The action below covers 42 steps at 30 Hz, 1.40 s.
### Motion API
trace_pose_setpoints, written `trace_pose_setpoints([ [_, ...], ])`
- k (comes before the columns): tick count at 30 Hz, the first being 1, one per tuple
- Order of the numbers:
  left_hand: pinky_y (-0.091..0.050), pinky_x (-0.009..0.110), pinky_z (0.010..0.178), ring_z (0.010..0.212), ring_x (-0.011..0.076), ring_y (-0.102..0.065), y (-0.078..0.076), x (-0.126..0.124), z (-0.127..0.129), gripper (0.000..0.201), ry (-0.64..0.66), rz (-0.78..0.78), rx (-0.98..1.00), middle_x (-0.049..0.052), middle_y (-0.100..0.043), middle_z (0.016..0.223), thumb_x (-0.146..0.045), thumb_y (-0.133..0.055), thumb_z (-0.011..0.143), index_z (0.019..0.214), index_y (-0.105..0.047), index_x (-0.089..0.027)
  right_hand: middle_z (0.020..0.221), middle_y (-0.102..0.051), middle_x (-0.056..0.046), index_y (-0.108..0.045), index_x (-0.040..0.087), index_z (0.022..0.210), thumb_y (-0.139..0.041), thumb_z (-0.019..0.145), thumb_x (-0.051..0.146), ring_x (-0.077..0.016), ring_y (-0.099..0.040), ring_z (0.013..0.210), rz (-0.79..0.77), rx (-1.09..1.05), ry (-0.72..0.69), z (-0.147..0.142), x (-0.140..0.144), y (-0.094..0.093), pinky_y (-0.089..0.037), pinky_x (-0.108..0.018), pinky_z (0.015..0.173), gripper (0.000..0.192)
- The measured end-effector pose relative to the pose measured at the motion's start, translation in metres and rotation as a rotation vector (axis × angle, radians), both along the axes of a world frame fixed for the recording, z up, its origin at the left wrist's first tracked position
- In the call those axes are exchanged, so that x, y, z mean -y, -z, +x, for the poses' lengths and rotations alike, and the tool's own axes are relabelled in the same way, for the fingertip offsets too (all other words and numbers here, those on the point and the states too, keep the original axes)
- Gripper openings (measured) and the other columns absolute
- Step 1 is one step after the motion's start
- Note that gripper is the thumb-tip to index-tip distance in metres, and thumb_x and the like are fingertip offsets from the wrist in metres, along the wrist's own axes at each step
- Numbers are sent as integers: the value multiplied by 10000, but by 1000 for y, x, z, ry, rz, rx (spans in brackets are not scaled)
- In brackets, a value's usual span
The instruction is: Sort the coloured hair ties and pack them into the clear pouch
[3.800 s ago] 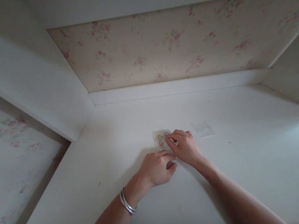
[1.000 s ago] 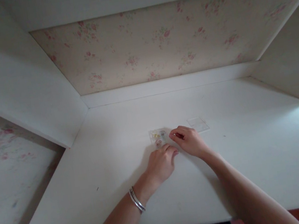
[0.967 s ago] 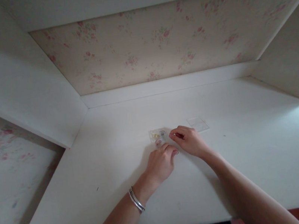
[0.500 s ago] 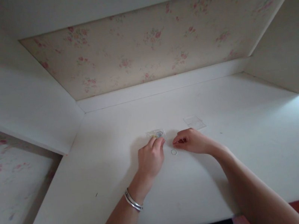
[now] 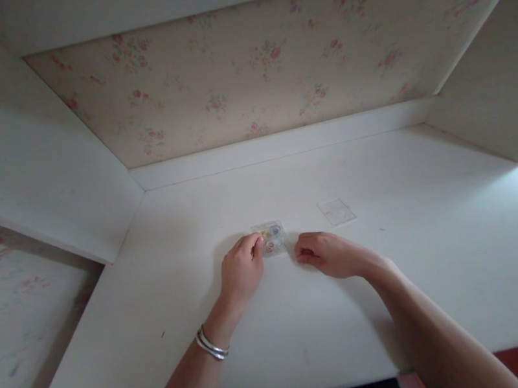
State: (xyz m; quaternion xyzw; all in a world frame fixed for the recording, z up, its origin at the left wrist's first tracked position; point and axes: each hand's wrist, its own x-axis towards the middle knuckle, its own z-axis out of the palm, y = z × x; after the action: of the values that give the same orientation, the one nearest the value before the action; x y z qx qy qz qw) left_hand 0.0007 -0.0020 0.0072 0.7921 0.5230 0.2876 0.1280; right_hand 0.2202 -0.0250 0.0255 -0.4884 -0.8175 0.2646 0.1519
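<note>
Holding small coloured rings, a clear box [image 5: 270,238] touches the left hand [image 5: 241,270].

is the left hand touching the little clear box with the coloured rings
Touching. The head view shows the left hand with its fingertips against the left edge of the small clear box, with no gap visible between them.

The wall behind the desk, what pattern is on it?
The wall has cream paper with small pink flowers, clearest in the head view.
</note>
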Motion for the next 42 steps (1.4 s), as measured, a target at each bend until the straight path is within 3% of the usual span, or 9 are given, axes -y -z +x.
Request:
trace_pose_setpoints([
  [7,-483,286,778,899,181,-643,5,2,5,285,-27,-79,-26,55,-666,1091,-290,-420,934,1176,-543,-204,789,-579,-27,-595,192,839,-466,897,261,-127,-519,681,274,-263,281,-9,-7,3,-379,-244,632,157],
  [16,-480,295,740,872,195,-647,2,6,6,288,-31,-116,-74,58,-664,1070,-299,-411,934,1192,-513,-224,803,-617,-18,-633,216,892,-460,905,289,-135,-561,720,388,-102,330,-28,-14,17,-361,-289,725,188],
  [19,-477,298,767,875,192,-641,3,5,5,285,-44,-113,-37,53,-664,1030,-302,-440,921,1185,-514,-224,804,-610,-33,-637,212,886,-437,902,328,-151,-558,737,458,-98,521,-12,-17,15,-369,-302,733,232],
  [22,-475,301,792,892,191,-632,4,5,4,288,-53,-100,-7,48,-656,1012,-311,-462,911,1180,-515,-223,942,-596,-79,-631,213,963,-461,866,407,-222,-539,892,509,29,793,10,-19,14,-376,-356,781,276],
  [26,-472,295,816,899,183,-629,7,4,3,299,-50,-97,10,49,-651,1031,-313,-462,910,1188,-513,-216,1244,-472,-139,-516,234,1222,-538,768,544,-341,-465,1088,364,295,957,27,-17,15,-366,-478,834,550],
  [30,-475,300,822,912,185,-630,9,3,3,291,-37,-88,16,42,-655,1037,-312,-446,916,1181,-516,-215,1360,-383,-154,-389,251,1338,-514,761,581,-374,-485,1111,180,363,952,33,-15,14,-395,-521,831,676],
  [34,-478,303,830,928,186,-629,10,4,2,292,-25,-88,31,46,-658,1049,-313,-432,921,1180,-519,-208,1353,-410,-152,-396,243,1333,-505,786,500,-341,-560,1030,171,319,923,34,-17,15,-446,-488,808,614],
  [38,-481,303,834,930,182,-628,10,3,2,293,-12,-115,52,50,-655,1067,-309,-423,923,1178,-525,-205,1320,-458,-134,-441,231,1289,-570,760,452,-286,-589,993,269,51,831,26,-20,17,-486,-446,809,587],
  [42,-490,288,813,889,167,-623,9,3,2,272,8,-141,131,54,-648,1061,-295,-424,921,1144,-546,-197,1343,-456,-101,-500,251,1223,-636,751,408,-228,-583,1022,343,-343,550,6,-17,13,-498,-404,854,516],
])
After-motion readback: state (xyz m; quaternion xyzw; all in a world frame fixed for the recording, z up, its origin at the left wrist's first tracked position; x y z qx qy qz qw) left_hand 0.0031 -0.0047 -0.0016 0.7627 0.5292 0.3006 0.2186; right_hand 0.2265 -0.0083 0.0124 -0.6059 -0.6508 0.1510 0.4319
